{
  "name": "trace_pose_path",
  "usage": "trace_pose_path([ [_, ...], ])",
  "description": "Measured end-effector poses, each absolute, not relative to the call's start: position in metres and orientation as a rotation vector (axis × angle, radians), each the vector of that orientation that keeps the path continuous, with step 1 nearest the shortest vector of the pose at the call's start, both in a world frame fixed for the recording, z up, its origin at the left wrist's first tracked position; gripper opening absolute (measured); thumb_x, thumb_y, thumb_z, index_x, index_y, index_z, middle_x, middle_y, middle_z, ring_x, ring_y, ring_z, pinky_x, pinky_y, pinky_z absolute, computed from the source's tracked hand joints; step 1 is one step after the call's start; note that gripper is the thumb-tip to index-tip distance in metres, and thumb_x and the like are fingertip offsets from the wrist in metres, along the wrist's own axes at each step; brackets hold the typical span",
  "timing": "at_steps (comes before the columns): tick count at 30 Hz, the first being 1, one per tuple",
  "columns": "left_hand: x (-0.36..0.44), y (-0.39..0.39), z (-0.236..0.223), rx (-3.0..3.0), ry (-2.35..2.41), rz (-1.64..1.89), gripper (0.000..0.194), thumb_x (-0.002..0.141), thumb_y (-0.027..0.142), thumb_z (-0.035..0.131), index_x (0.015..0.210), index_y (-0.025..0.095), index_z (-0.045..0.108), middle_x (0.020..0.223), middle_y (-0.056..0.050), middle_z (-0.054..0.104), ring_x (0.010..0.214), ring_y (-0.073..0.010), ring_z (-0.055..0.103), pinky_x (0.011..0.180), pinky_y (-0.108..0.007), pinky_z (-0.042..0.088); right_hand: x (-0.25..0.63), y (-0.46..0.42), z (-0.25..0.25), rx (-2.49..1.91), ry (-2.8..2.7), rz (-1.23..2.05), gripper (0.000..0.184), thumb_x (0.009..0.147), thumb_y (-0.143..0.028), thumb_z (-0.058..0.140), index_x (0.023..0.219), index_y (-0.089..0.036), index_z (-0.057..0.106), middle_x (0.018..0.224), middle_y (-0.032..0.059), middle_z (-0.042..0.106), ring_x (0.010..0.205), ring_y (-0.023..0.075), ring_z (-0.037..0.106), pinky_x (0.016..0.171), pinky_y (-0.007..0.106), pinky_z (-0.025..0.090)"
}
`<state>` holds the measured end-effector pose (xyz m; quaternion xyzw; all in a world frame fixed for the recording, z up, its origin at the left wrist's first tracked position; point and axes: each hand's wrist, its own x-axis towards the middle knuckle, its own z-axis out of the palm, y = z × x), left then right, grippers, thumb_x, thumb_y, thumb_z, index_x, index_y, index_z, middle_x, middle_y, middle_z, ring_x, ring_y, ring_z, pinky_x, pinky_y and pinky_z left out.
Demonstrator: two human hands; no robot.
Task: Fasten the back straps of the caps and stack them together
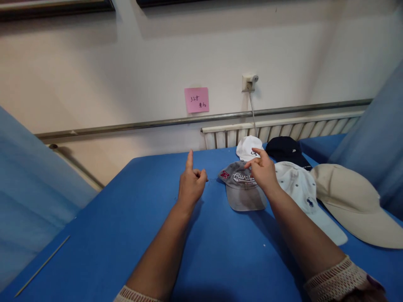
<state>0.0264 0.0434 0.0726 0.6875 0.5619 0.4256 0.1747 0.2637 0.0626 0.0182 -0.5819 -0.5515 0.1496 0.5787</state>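
Observation:
My left hand (190,182) is raised over the blue-covered table (135,226), empty, its index finger pointing up, its thumb out and the other fingers curled. My right hand (263,171) is also empty, its index finger and thumb extended. It hovers in front of a grey baseball cap (246,200) with white lettering and partly covers it. Behind that lies a white cap (246,146), with a navy cap (283,147) beside it. A pale cap (299,184) with a small dark logo is partly hidden by my right forearm. A large beige cap (349,193) lies farthest right.
A thin stick (42,266) lies near the table's left edge. Blue curtains (31,193) hang at both sides. On the back wall are a metal rail (157,124), a radiator (292,129), a pink note (197,100) and a socket (248,84) with a plugged-in cord.

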Motion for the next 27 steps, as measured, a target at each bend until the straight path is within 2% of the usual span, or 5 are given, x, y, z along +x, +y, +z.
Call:
trace_pose_path([
  [8, 0.016, 0.060, 0.008, 1.792, 1.427, 0.703, 0.059, 0.078, 0.020, 0.058, 0.135, 0.009, 0.048, 0.071, -0.003, 0.070, 0.060, -0.0131, 0.062, 0.061, -0.024, 0.045, 0.262, 0.081, -0.017, -1.813, -1.429, 0.173, 0.083, 0.075, -0.039, 0.063, 0.145, -0.011, 0.029, 0.137, 0.0218, 0.049, 0.124, 0.0365, 0.047, 0.099, 0.049, 0.037],
  [11, 0.005, 0.056, -0.031, 1.670, 1.391, 0.689, 0.047, 0.071, 0.018, 0.067, 0.117, 0.012, 0.063, 0.081, -0.006, 0.071, 0.071, -0.0163, 0.065, 0.065, -0.025, 0.048, 0.260, 0.084, -0.034, -1.846, -1.525, 0.230, 0.071, 0.076, -0.025, 0.059, 0.142, -0.013, 0.036, 0.124, 0.0192, 0.059, 0.114, 0.0337, 0.055, 0.096, 0.046, 0.039],
  [14, -0.008, 0.053, -0.050, 1.445, 1.410, 0.875, 0.040, 0.069, 0.020, 0.073, 0.108, 0.014, 0.066, 0.101, -0.012, 0.070, 0.086, -0.0189, 0.066, 0.075, -0.028, 0.050, 0.257, 0.086, -0.046, -1.673, -1.639, 0.296, 0.040, 0.072, -0.013, 0.050, 0.109, -0.018, 0.064, 0.104, 0.0124, 0.065, 0.100, 0.0272, 0.059, 0.091, 0.041, 0.042],
  [18, -0.018, 0.054, -0.043, 1.085, 1.434, 1.110, 0.040, 0.080, 0.035, 0.068, 0.113, 0.013, 0.061, 0.117, -0.016, 0.064, 0.094, -0.0189, 0.065, 0.078, -0.028, 0.051, 0.249, 0.081, -0.045, -1.084, -1.689, 0.590, 0.024, 0.063, -0.009, 0.044, 0.074, -0.021, 0.062, 0.086, 0.0032, 0.063, 0.087, 0.0191, 0.060, 0.084, 0.034, 0.046],
  [27, -0.010, 0.037, -0.020, 0.819, 0.964, 0.773, 0.051, 0.087, 0.055, 0.053, 0.117, 0.014, 0.057, 0.101, -0.013, 0.068, 0.078, -0.0157, 0.065, 0.076, -0.030, 0.050, 0.241, 0.067, -0.050, -1.138, -1.681, 0.725, 0.022, 0.064, -0.007, 0.048, 0.074, -0.020, 0.063, 0.090, 0.0028, 0.065, 0.083, 0.0162, 0.060, 0.080, 0.031, 0.046],
])
